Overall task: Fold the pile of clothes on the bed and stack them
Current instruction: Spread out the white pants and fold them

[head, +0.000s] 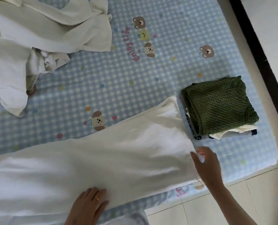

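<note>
A long cream garment [102,159] lies flattened across the near part of the bed, running from the lower left up toward the right. My left hand [87,207] rests flat on its near edge, fingers straight, a gold ring on one finger. At the garment's right end is my right hand [206,164], fingers spread and loosely extended; whether it pinches the hem is unclear. Just beyond that end stands a stack of folded clothes [219,109] with a green knit sweater on top. A loose pile of white and cream clothes [37,34] sprawls at the far left.
The bed carries a blue checked sheet [118,82] printed with cartoon bears. Its right edge and near right corner [274,153] border a pale tiled floor [232,205]. A dark strip [265,51] runs along the far right.
</note>
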`<move>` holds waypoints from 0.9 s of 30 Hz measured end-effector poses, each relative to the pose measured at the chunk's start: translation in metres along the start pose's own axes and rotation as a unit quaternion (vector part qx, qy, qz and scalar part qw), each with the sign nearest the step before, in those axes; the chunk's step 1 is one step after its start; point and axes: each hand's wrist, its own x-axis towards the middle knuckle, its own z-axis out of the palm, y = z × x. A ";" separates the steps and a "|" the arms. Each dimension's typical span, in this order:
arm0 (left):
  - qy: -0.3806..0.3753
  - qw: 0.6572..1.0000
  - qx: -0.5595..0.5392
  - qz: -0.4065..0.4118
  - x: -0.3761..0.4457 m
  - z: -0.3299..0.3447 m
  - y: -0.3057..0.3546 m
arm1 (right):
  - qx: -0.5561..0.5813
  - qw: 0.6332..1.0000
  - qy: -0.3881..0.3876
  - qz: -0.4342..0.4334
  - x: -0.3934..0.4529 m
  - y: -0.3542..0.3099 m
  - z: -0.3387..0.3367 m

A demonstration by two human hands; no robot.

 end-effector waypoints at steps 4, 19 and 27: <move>0.129 0.984 -0.043 -0.111 0.072 -0.028 -0.007 | -0.013 0.984 0.061 -0.169 0.055 -0.077 0.016; -0.043 0.958 0.009 -0.283 0.180 -0.086 -0.102 | -0.298 0.904 0.061 -0.300 0.179 -0.114 0.023; 0.080 0.959 0.050 -0.269 0.153 -0.046 -0.080 | -0.378 0.879 -0.027 -0.290 0.212 -0.133 0.021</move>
